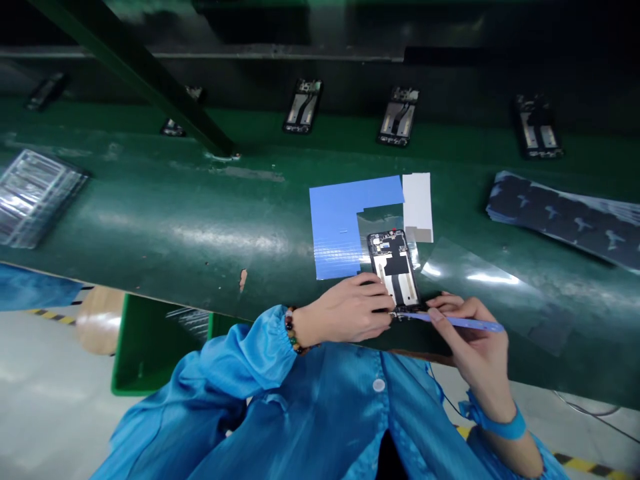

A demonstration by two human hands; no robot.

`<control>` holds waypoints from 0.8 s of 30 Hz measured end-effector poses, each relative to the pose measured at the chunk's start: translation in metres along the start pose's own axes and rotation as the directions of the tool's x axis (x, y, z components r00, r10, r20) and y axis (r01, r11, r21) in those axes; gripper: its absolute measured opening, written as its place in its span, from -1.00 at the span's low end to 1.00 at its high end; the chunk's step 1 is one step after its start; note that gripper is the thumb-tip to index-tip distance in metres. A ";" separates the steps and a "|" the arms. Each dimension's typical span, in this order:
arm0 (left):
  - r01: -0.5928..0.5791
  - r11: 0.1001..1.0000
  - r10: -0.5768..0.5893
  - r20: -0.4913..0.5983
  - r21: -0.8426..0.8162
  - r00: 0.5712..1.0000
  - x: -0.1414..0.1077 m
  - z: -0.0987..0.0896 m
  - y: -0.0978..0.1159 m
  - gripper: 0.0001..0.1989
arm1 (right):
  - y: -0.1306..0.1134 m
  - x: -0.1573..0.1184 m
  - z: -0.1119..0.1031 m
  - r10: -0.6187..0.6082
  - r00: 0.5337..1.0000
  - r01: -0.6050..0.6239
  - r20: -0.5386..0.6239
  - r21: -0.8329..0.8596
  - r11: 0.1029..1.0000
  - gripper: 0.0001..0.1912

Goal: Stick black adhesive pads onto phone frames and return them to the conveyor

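Observation:
A phone assembly with a black frame and silver middle lies on the green table near its front edge. My left hand rests against the phone's lower left side, fingers curled onto its edge. Between the thumb and fingers of my right hand is a thin light-purple stick tool, its tip at the phone's bottom end. Behind and left of the phone is a blue L-shaped sheet. A white card with a grey strip adjoins it on the right.
Several phone assemblies stand apart along the back. Stacked clear plastic pieces lie at the left, dark printed sheets at the right. A clear film lies right of the phone. A green post crosses the upper left.

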State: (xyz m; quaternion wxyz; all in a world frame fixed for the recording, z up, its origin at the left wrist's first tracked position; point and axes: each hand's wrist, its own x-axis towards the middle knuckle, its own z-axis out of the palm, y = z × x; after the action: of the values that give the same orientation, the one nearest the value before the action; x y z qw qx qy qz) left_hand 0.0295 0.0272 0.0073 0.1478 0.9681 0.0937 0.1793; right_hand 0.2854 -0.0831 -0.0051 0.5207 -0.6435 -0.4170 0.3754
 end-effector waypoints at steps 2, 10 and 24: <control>0.005 1.000 -0.005 0.004 0.009 1.000 -0.004 -0.001 0.006 -0.73 | 0.003 0.012 -0.003 -0.052 0.972 0.067 -0.228 0.058 0.996 -0.60; -0.070 0.995 0.076 -0.089 0.065 0.993 -0.043 0.033 0.055 -0.84 | 0.015 0.053 -0.010 -0.108 0.833 0.126 -0.542 -0.004 0.992 -0.54; 0.323 0.942 -0.200 -0.628 0.087 0.752 0.011 -0.069 -0.074 -0.88 | 0.026 0.055 -0.010 -0.059 0.865 0.133 -0.499 0.113 0.985 -0.47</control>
State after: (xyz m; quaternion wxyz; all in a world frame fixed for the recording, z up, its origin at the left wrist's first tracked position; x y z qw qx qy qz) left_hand 0.0045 0.1166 0.0491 0.0402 0.8444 0.2879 0.4500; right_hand 0.3190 -0.0391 -0.0315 0.6730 -0.6571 -0.2736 0.2012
